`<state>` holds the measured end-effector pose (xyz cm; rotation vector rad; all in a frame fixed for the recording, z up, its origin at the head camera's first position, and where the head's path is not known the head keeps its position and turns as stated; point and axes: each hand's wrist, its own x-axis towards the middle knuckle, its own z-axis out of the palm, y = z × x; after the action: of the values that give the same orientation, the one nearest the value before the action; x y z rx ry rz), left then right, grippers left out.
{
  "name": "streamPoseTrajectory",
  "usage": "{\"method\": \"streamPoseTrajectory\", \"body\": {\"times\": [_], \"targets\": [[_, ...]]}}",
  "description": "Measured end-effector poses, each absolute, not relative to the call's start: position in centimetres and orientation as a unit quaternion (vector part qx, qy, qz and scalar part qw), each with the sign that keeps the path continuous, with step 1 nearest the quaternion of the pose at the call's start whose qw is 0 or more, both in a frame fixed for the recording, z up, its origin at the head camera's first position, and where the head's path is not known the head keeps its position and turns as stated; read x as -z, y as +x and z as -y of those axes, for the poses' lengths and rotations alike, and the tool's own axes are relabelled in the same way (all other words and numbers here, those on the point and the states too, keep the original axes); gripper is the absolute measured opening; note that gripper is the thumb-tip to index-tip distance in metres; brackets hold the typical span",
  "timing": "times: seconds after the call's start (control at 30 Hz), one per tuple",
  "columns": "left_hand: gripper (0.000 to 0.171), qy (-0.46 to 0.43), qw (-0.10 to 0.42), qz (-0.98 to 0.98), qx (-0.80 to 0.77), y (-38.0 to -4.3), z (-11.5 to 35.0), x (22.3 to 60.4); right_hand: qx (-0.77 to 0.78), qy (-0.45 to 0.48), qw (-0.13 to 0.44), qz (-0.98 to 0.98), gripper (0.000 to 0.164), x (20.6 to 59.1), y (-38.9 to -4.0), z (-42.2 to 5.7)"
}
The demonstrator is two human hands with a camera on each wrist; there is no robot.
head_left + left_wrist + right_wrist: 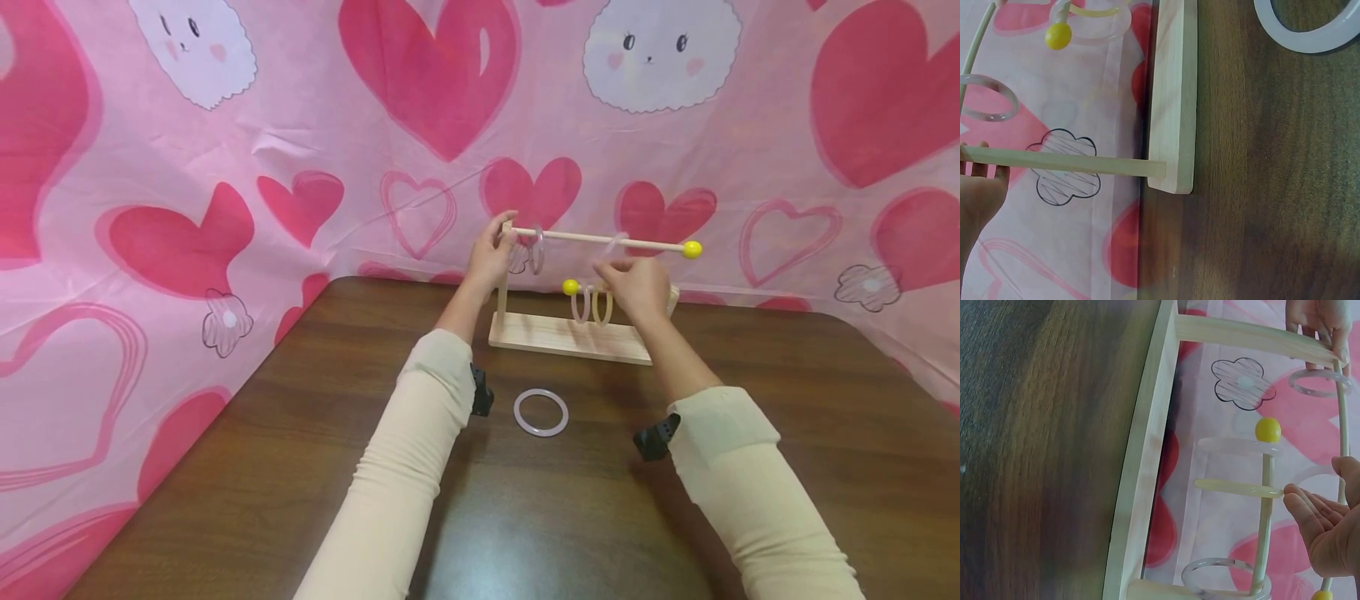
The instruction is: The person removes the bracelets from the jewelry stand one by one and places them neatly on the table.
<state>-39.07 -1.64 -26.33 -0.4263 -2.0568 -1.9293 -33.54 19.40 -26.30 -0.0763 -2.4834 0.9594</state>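
A wooden bangle stand has two rods with yellow ball ends. My left hand grips the top of its left post, thumb and fingers on either side. A translucent bangle hangs from the upper rod close to that hand. Farther along this rod, my right hand pinches a pale translucent bangle that encircles it. On the lower rod hang a pale pink bangle, a yellow bangle and, by the right post, a clear greyish bangle, which my right hand hides in the head view.
A lavender bangle lies flat on the brown wooden table, in front of the stand. Behind the table hangs a pink cloth with hearts. Yellow balls cap the free rod ends.
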Motion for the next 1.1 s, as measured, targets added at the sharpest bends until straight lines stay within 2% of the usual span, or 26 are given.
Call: {"method": "streamPoseTrajectory", "body": {"times": [0.37, 1.1], "targets": [[0.037, -0.148, 0.144, 0.712, 0.671, -39.08, 1.72, 26.42, -0.358, -0.007, 0.285, 0.889, 0.029, 26.56, -33.78, -19.52], [0.037, -0.145, 0.137, 0.716, 0.67, -39.18, 1.69, 26.3, -0.453, -0.063, 0.31, 0.834, 0.031, 26.86, -33.7, -20.41]]}}
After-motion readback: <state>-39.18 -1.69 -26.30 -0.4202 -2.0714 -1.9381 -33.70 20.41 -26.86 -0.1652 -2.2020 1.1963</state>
